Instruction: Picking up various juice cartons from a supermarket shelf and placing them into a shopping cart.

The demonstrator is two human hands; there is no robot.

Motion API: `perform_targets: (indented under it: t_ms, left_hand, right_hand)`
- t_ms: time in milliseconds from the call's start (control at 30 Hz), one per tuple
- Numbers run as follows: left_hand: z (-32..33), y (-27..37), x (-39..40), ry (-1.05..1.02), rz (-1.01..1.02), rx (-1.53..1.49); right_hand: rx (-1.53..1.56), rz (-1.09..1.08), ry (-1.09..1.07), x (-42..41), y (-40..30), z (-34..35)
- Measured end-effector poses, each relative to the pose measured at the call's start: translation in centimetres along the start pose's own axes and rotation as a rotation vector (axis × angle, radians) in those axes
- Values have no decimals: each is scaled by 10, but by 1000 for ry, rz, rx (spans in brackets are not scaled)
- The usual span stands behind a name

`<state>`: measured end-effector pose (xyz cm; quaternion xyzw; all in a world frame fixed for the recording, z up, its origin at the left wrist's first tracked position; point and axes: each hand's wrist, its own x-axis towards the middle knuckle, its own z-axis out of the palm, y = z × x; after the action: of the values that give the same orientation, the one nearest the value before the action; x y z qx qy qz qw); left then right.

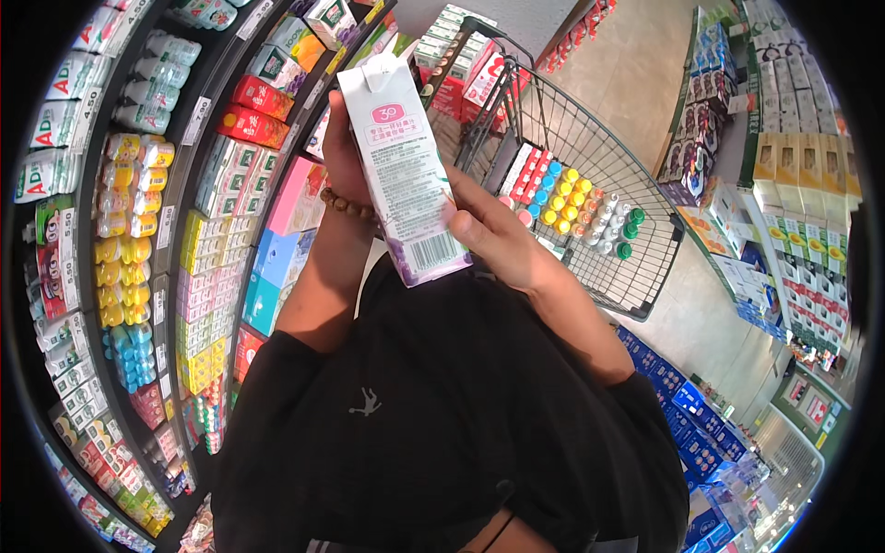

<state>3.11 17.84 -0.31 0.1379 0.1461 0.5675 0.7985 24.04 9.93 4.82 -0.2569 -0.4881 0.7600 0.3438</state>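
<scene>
A tall white juice carton [404,166] is held up in front of my chest. Its printed panel and barcode face me, and purple grape artwork runs along its lower end. My left hand [344,148], with a beaded bracelet [349,205] at the wrist, grips the carton's left side; most of its fingers are hidden behind it. On the lower right edge, the thumb of my right hand [494,225] presses the front while the other fingers go behind.
Shelves of packaged drinks [166,200] rise at my left. Beyond the carton stands a wire shopping cart [615,276] holding rows of colourful capped bottles [567,197]. Boxed drinks [460,69] are stacked past the cart. Blue boxes [691,415] and more stocked shelves [795,173] line the right.
</scene>
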Motion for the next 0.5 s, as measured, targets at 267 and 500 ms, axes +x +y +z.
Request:
perform_targets:
  t_ms: [267, 500]
  left_hand:
    - [-1, 0, -13, 55, 97, 5]
    - [-8, -13, -29, 127, 11, -60]
  right_hand:
    - [-32, 11, -21, -1, 4, 6]
    - [16, 95, 69, -23, 34, -3]
